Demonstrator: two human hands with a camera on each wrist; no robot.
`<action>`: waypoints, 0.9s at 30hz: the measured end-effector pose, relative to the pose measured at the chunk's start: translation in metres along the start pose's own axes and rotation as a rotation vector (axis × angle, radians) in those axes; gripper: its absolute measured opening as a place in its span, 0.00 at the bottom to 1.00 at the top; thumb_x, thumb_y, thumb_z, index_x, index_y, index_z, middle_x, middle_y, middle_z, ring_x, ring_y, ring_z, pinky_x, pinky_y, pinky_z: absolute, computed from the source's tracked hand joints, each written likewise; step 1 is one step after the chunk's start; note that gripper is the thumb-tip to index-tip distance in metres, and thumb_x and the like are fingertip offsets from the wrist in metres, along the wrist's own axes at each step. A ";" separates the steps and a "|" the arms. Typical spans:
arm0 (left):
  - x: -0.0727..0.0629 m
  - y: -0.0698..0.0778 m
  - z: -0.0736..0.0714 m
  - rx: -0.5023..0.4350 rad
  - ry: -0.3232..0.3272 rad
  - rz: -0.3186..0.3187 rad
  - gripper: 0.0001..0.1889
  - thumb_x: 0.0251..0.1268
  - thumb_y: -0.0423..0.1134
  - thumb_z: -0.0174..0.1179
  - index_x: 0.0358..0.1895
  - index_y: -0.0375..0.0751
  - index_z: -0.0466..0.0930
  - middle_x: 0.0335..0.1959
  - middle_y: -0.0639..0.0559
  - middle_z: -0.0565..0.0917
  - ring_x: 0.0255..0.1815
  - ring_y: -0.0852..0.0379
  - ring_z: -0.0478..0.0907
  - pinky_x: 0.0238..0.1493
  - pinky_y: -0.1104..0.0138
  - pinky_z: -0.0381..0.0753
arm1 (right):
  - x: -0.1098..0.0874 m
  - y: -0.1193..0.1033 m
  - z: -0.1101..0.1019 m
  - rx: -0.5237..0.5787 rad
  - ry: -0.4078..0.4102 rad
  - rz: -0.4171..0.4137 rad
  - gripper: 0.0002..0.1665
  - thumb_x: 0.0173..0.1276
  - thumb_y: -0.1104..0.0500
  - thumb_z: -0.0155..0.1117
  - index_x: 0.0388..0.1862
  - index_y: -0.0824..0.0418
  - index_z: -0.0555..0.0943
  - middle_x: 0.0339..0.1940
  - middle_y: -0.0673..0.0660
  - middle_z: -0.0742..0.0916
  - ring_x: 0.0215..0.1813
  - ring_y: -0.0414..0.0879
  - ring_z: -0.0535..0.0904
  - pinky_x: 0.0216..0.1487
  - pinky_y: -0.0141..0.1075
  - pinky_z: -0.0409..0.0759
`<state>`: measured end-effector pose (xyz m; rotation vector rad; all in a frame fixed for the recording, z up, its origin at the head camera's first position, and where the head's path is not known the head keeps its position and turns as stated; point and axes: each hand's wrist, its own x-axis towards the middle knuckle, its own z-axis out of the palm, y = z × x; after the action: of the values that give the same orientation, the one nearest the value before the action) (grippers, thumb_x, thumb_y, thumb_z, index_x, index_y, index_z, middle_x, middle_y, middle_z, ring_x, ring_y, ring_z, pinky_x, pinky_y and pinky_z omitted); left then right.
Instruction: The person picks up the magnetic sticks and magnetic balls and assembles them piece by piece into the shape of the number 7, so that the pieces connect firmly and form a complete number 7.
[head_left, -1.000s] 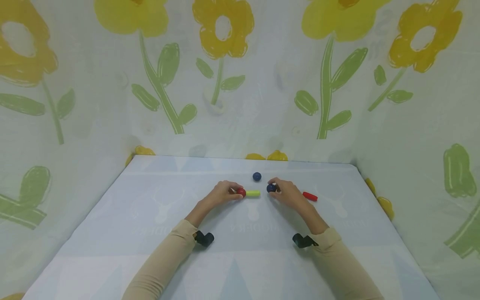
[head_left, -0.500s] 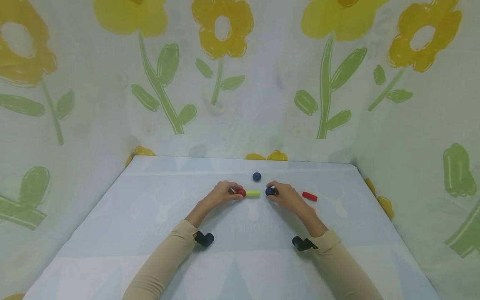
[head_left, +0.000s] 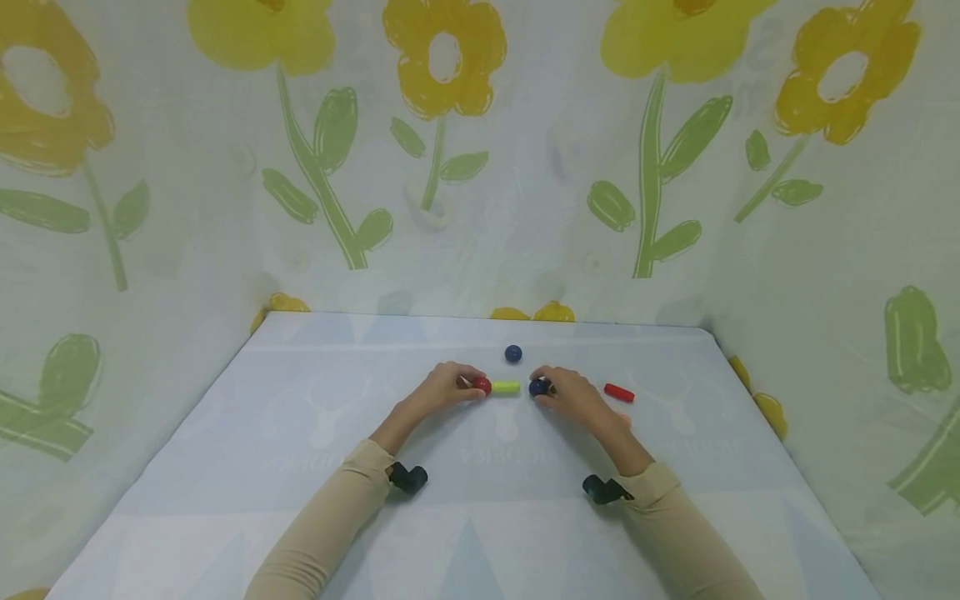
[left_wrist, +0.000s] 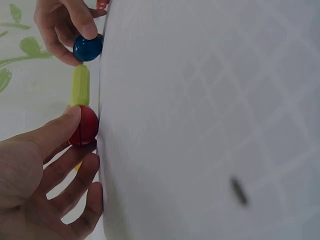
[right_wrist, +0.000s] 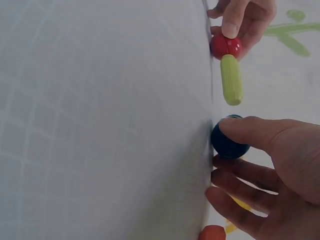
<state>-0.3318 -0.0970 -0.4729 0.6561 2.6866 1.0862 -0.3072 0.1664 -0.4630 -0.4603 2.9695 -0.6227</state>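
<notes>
In the head view my left hand point(head_left: 441, 388) pinches a red ball point(head_left: 483, 386) between thumb and fingers. A yellow-green rod point(head_left: 506, 387) joins the ball and points right; its free end shows in the right wrist view. My right hand point(head_left: 576, 395) pinches a dark blue ball point(head_left: 537, 387) just right of that end. A small gap parts the rod point(right_wrist: 231, 80) from the blue ball point(right_wrist: 230, 139) in the right wrist view. In the left wrist view the red ball point(left_wrist: 85, 126) sits under my left thumb, low by the table surface.
A second dark blue ball point(head_left: 513, 354) lies behind the rod. To the right of my right hand is a red rod point(head_left: 619, 392). A small orange piece point(head_left: 626, 419) shows partly behind my right wrist. The white patterned table point(head_left: 480, 467) meets flower-print cloth walls.
My right hand has shifted slightly left and toward me with its blue ball, lining it up with the rod. The orange piece has come into sight. My left hand stays still.
</notes>
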 end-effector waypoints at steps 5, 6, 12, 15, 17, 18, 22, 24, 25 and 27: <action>0.000 -0.001 0.001 -0.006 0.003 0.001 0.20 0.62 0.41 0.67 0.57 0.42 0.82 0.51 0.48 0.87 0.41 0.59 0.81 0.43 0.69 0.81 | 0.001 -0.002 0.002 0.004 -0.003 0.003 0.24 0.65 0.56 0.70 0.60 0.52 0.78 0.54 0.55 0.86 0.51 0.48 0.81 0.57 0.46 0.81; 0.000 -0.001 0.001 -0.005 0.002 0.001 0.20 0.62 0.41 0.67 0.57 0.42 0.82 0.51 0.48 0.87 0.41 0.59 0.81 0.43 0.69 0.80 | 0.001 -0.002 0.002 0.008 -0.004 0.006 0.24 0.65 0.55 0.69 0.60 0.51 0.78 0.54 0.54 0.86 0.51 0.48 0.81 0.57 0.45 0.81; 0.001 -0.001 0.001 -0.004 0.001 -0.002 0.20 0.62 0.42 0.67 0.57 0.42 0.82 0.51 0.49 0.87 0.41 0.59 0.80 0.43 0.69 0.80 | 0.001 -0.006 0.002 0.019 -0.007 0.018 0.24 0.65 0.55 0.69 0.60 0.51 0.79 0.54 0.54 0.86 0.51 0.49 0.81 0.56 0.46 0.81; 0.001 -0.001 0.002 0.000 0.003 -0.005 0.20 0.63 0.42 0.67 0.57 0.42 0.82 0.51 0.49 0.87 0.40 0.59 0.80 0.44 0.69 0.80 | 0.001 -0.008 0.001 0.018 -0.008 0.017 0.24 0.65 0.56 0.69 0.60 0.52 0.79 0.54 0.54 0.86 0.50 0.48 0.81 0.56 0.46 0.81; 0.000 -0.001 0.001 0.006 0.004 -0.007 0.20 0.63 0.42 0.67 0.57 0.43 0.82 0.51 0.49 0.87 0.40 0.59 0.80 0.44 0.69 0.80 | 0.001 -0.010 0.001 0.018 -0.008 0.019 0.24 0.65 0.55 0.70 0.60 0.52 0.79 0.54 0.54 0.86 0.49 0.48 0.81 0.56 0.45 0.81; 0.000 -0.001 0.001 0.009 0.005 -0.009 0.20 0.63 0.42 0.67 0.57 0.43 0.82 0.51 0.49 0.87 0.40 0.59 0.80 0.44 0.69 0.81 | 0.001 -0.010 0.001 0.018 -0.009 0.022 0.24 0.65 0.55 0.70 0.60 0.52 0.79 0.54 0.54 0.86 0.49 0.47 0.81 0.56 0.44 0.81; 0.000 0.000 0.002 0.000 0.004 -0.022 0.20 0.62 0.43 0.67 0.57 0.43 0.82 0.50 0.50 0.87 0.40 0.58 0.79 0.44 0.68 0.81 | 0.001 -0.010 0.001 0.005 -0.009 0.025 0.24 0.64 0.55 0.70 0.60 0.52 0.80 0.53 0.53 0.86 0.48 0.47 0.81 0.56 0.44 0.81; 0.000 0.000 0.002 -0.005 0.007 -0.031 0.20 0.62 0.43 0.67 0.57 0.44 0.82 0.50 0.50 0.86 0.40 0.58 0.78 0.44 0.69 0.81 | 0.002 -0.011 0.001 -0.003 -0.008 0.027 0.24 0.64 0.54 0.70 0.60 0.52 0.80 0.53 0.53 0.86 0.48 0.47 0.80 0.55 0.43 0.81; 0.000 0.001 0.003 -0.007 0.007 -0.036 0.20 0.62 0.43 0.67 0.57 0.44 0.83 0.50 0.50 0.86 0.40 0.58 0.78 0.44 0.69 0.81 | 0.002 -0.011 0.001 -0.007 -0.007 0.028 0.24 0.64 0.54 0.70 0.60 0.52 0.80 0.53 0.53 0.86 0.48 0.46 0.80 0.55 0.43 0.81; 0.000 0.001 0.003 -0.007 0.010 -0.042 0.19 0.62 0.43 0.67 0.57 0.45 0.83 0.50 0.51 0.86 0.40 0.58 0.78 0.44 0.69 0.81 | 0.002 -0.011 0.001 -0.014 -0.006 0.030 0.24 0.64 0.54 0.70 0.60 0.52 0.80 0.53 0.53 0.87 0.48 0.47 0.81 0.55 0.43 0.81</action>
<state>-0.3307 -0.0950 -0.4745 0.5915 2.6910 1.0906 -0.3062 0.1555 -0.4594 -0.4175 2.9707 -0.5971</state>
